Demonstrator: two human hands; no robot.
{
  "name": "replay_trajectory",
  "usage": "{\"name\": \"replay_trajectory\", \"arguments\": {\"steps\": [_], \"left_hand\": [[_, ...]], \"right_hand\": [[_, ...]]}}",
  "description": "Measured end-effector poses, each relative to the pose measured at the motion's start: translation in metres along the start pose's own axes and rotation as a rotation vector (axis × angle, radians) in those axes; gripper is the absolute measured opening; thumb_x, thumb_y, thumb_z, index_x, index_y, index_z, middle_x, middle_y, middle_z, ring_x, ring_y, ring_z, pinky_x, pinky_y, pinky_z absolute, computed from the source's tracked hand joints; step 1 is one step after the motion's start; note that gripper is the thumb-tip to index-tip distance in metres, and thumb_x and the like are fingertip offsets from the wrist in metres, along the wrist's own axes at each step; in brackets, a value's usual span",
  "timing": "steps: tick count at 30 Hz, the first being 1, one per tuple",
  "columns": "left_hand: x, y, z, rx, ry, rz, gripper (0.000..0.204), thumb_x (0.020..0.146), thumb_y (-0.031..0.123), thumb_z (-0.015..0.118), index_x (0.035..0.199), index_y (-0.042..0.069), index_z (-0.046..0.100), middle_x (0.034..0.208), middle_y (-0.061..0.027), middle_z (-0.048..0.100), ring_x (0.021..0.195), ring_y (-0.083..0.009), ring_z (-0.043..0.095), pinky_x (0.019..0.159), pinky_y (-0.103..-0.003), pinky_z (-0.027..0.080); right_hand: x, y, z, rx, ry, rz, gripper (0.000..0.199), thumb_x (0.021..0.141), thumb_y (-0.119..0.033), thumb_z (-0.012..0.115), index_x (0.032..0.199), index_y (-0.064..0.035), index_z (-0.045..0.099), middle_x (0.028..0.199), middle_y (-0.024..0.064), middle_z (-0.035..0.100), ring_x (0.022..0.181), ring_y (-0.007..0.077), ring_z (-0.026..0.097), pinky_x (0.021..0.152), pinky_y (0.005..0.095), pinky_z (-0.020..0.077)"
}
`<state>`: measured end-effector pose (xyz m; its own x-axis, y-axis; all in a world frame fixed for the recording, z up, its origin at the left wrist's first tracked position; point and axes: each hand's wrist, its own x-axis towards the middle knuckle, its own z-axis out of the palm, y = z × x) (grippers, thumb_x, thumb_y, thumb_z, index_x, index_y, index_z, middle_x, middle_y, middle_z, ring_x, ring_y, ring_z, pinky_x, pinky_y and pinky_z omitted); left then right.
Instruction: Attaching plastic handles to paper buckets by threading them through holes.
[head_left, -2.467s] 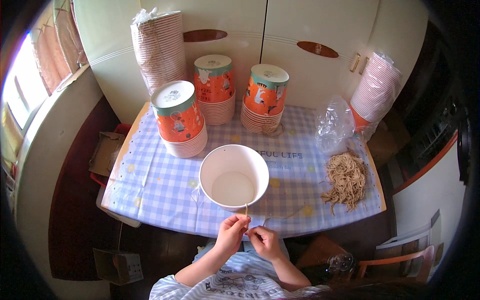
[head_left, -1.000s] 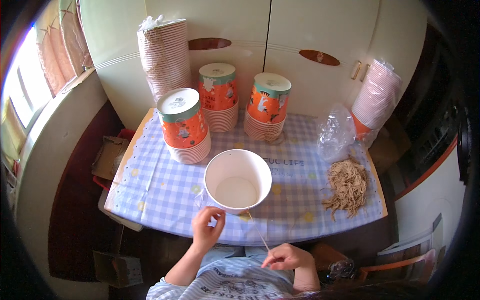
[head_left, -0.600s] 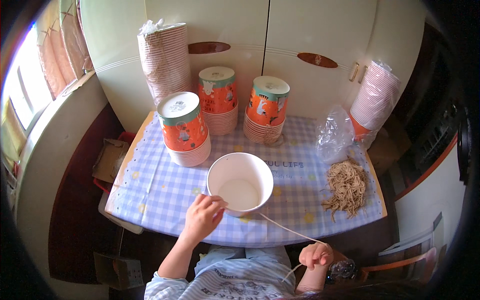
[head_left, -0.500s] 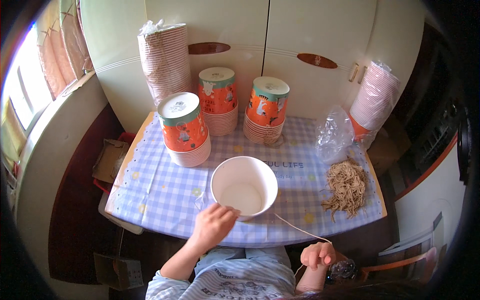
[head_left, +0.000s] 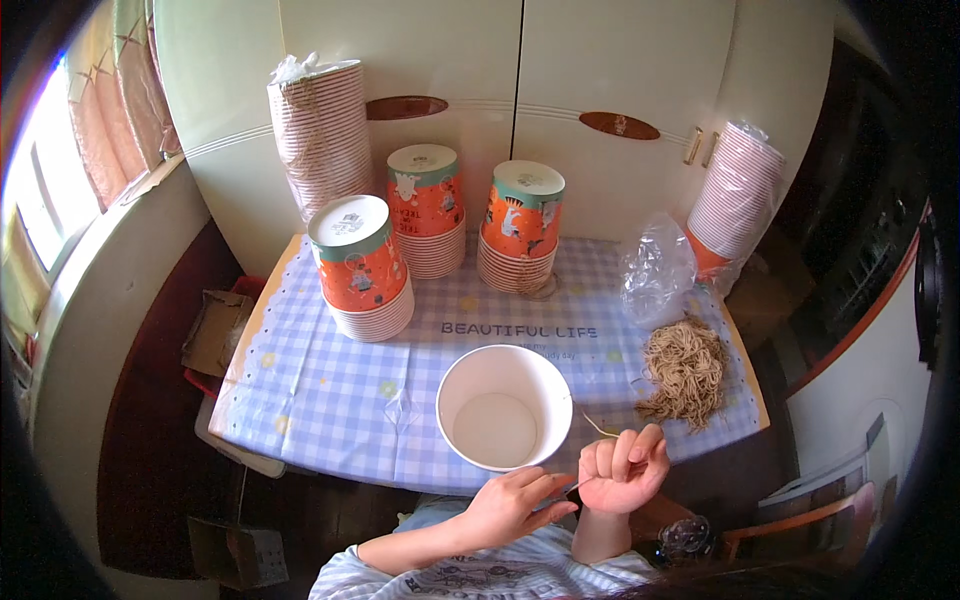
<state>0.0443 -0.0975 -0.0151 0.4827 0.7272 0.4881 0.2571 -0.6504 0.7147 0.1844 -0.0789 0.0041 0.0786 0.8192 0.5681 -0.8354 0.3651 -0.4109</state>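
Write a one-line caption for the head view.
Both hands, left hand and right hand, pinch a thin string beside a white paper bowl.

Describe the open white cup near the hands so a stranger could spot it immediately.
On the blue-checked tablecloth, look at the near edge, just ahead of the left hand. The white paper cup stands alone, mouth up and empty. The others are orange printed cups, upside down in stacks.

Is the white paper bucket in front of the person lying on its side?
No. The white paper bucket stands upright on the checked tablecloth, its open mouth facing up and its bare inside bottom showing.
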Motion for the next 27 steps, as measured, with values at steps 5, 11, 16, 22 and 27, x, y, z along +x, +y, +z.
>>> {"name": "replay_trajectory", "arguments": {"steps": [5,11,16,22,27], "left_hand": [[-0.007,-0.01,-0.006,-0.014,0.057,-0.013,0.014,0.074,0.013,0.065,0.086,0.007,0.062,0.07,-0.006,0.054,0.061,-0.0229,0.056,0.052,-0.033,0.046],[-0.011,-0.015,-0.037,0.131,0.153,-0.086,0.01,0.071,0.008,0.067,0.08,0.009,0.063,0.074,-0.0047,0.055,0.064,-0.022,0.058,0.054,-0.031,0.048],[-0.013,-0.025,-0.057,0.288,0.266,-0.117,0.007,0.071,0.011,0.067,0.077,0.009,0.064,0.075,-0.0047,0.057,0.062,-0.0203,0.058,0.052,-0.03,0.047],[-0.012,-0.033,-0.079,0.378,0.357,-0.165,0.01,0.069,0.003,0.068,0.077,0.004,0.063,0.068,-0.0069,0.061,0.051,-0.0152,0.056,0.047,-0.025,0.045],[-0.005,-0.034,-0.089,0.424,0.413,-0.092,0.011,0.07,0.008,0.067,0.078,0.005,0.06,0.068,-0.0052,0.059,0.052,-0.0187,0.056,0.05,-0.029,0.045]], "right_hand": [[0.012,0.009,0.008,-0.051,-0.005,-0.064,0.032,0.095,-0.03,0.027,0.077,-0.0071,0.04,0.048,0.0001,0.031,0.037,0.0083,0.017,0.038,0.0248,0.0195],[0.022,0.004,0.012,-0.091,-0.015,-0.079,0.033,0.095,-0.031,0.026,0.077,-0.0078,0.039,0.046,-0.0002,0.029,0.036,0.0082,0.016,0.037,0.0235,0.0183],[0.026,0.007,0.005,-0.024,-0.154,0.15,0.036,0.094,-0.037,0.029,0.083,-0.0074,0.045,0.047,0.0006,0.036,0.035,0.0098,0.023,0.036,0.0263,0.0213],[0.059,0.031,0.012,-0.959,-0.603,0.578,0.023,0.086,-0.019,0.052,0.104,-0.005,0.055,0.085,0.0036,0.059,0.058,0.0083,0.051,0.052,0.0199,0.0414],[0.065,0.06,0.018,-1.341,-0.816,0.637,0.022,0.082,-0.024,0.057,0.1,-0.0109,0.06,0.087,0.009,0.064,0.08,0.0227,0.061,0.069,0.0336,0.046]]}}
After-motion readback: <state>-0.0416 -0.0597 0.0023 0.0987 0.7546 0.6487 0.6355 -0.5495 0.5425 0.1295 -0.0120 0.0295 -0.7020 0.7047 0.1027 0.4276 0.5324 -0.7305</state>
